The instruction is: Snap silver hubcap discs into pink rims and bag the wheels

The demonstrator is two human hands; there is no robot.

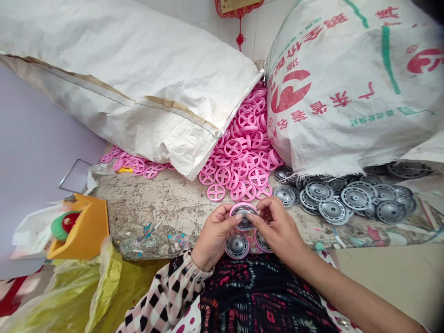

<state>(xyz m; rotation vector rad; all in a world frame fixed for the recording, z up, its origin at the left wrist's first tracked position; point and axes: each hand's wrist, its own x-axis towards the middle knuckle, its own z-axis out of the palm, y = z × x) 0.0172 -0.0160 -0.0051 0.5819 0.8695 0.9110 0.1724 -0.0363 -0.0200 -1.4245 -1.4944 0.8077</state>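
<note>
Two bare hands, the left hand (214,236) and the right hand (277,226), pinch a pink-rimmed grey plastic wheel (243,216) at bottom centre.
Both hold it by the rim, just above a loose grey disc (237,246) on the worn, stained surface (149,217). A heap of pink plastic rings (239,152) spills out at centre from under a white woven sack (118,78) at upper left. Grey plastic discs (347,199) lie at right, below a red-printed woven sack (350,83). A yellow plastic holder (83,226) sits at left, above a yellow plastic bag (65,296).
</note>
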